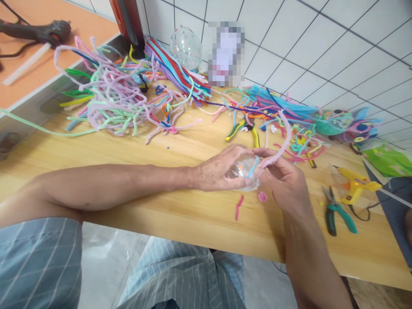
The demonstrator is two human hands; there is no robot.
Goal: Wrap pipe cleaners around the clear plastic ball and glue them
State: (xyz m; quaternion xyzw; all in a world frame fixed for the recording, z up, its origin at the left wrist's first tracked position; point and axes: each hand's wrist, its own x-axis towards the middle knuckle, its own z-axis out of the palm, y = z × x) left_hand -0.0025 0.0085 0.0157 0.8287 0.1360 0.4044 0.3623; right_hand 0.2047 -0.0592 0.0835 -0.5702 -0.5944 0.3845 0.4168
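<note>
My left hand (217,167) is closed around a clear plastic ball (238,171) just above the wooden table. Across the ball's surface runs a short light-blue pipe cleaner (253,166). Pinched in the fingers of my right hand (288,178) is a lilac pipe cleaner (285,135), its free end curving upward and its lower end against the ball's right side. Those fingertips partly cover the ball. Below it on the table lie a short pink pipe-cleaner piece (238,208) and a small pink coil (262,196).
Tangled pipe cleaners (112,98) cover the back left, beside a straight bundle (180,71). Yellow-handled pliers (236,129) lie behind my hands. At right are teal-handled pliers (344,218), a yellow glue gun (354,184) and a green packet (389,159). A tiled wall (309,38) stands behind.
</note>
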